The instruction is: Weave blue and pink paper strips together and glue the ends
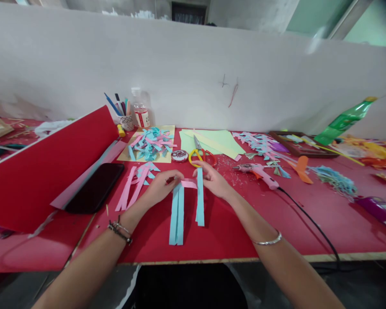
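My left hand (166,183) pinches the top of some blue paper strips (176,216), which hang down over the red table. Between my two hands stretches a short pink paper strip (189,183). The fingers of my right hand (212,178) are closed on another blue paper strip (200,201), also hanging down, and on the pink strip's right end. Just beyond my right hand lie scissors with yellow and red handles (196,156). Pink and blue strips (137,182) lie left of my left hand.
A pile of cut paper (152,143), a round tin (179,156) and green paper sheets (220,143) lie behind my hands. A pink glue gun (260,171) with a cord is to the right. A black phone (96,189) lies left by a red board (51,171). A green bottle (345,120) leans far right.
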Available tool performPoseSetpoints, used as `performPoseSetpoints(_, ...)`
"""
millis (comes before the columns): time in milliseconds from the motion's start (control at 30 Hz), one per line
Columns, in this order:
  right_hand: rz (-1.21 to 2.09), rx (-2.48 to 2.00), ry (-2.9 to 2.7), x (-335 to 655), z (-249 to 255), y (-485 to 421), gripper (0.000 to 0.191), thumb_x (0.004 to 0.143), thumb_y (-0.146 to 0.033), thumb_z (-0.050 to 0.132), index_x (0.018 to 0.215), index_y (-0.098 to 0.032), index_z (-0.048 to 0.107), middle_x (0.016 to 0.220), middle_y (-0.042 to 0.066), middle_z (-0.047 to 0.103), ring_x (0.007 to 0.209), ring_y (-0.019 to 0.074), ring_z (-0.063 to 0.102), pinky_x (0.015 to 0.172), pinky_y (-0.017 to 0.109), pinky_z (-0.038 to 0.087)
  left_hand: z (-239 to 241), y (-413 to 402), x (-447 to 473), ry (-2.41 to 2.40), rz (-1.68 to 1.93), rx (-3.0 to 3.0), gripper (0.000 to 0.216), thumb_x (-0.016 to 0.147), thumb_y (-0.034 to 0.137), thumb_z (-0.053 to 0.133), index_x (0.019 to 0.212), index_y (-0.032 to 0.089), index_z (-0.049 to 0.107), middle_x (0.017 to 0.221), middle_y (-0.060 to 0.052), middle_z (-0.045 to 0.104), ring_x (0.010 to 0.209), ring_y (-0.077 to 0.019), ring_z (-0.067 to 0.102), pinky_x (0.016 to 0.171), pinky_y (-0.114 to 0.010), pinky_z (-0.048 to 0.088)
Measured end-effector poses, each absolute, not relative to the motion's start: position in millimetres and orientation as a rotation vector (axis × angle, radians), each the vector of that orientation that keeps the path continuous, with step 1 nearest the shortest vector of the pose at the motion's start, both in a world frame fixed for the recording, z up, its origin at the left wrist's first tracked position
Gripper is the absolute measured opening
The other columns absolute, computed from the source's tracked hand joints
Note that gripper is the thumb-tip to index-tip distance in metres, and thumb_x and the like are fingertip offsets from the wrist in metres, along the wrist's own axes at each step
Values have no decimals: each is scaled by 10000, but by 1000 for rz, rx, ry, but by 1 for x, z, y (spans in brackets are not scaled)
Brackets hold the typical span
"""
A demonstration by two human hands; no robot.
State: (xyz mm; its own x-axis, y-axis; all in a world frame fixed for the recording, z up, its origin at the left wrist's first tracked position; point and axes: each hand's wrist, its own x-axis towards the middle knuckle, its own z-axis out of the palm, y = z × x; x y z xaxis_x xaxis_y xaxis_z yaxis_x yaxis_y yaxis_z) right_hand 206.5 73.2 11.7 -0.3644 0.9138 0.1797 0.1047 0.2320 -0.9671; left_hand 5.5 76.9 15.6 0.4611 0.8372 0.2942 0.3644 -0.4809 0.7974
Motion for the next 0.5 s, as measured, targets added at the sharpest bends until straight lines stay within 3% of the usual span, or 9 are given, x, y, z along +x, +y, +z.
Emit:
performPoseSetpoints(167,1011,-1032,-1843,210,12,75,184,749,-222,492,836,-188,651,871,40,614,840,160,551,767,291,418,13,78,5,954,929,1933,110,737,228,463,667,167,522,655,3,554,610,-114,501,582,-225,410)
performPoseSetpoints(333,972,-1065,-1874,212,11,77,290,817,-362,437,868,-176,654,859,50,616,801,168,558,720,286,430,14,77,6,885,940,1827,118,697,228,478,598,167,460,597,19,478,555,-97,435,523,-212,361)
performPoseSetpoints(500,915,-1108,-1880,211,11,75,334,849,-394,390,907,-208,661,908,38,621,884,174,552,827,314,394,19,73,7,878,915,1851,136,703,242,489,595,166,455,555,37,428,510,-88,390,489,-213,322)
